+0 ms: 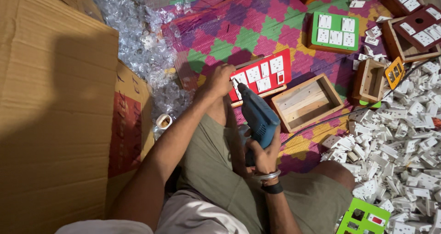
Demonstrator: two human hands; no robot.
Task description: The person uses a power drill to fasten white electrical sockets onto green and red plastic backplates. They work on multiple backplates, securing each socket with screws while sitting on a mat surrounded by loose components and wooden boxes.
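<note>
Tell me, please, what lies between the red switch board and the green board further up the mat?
In the head view, only bare patterned mat lies between the red switch board and the green board; nothing rests there.

We see drill (258, 117) blue with dark nose. Switch panel (262, 75) red, white sockets. Far right panel (334, 31) green, white sockets. Near right panel (363, 217) lime green. Floor mat (239, 27) pink, purple, green, yellow diamond pattern. Wooden box (307, 102) pale bare wood. Loose switch heap (404, 137) white. Cardboard box (55, 105) brown, red print patch. Our shorts (216, 169) olive.
</note>
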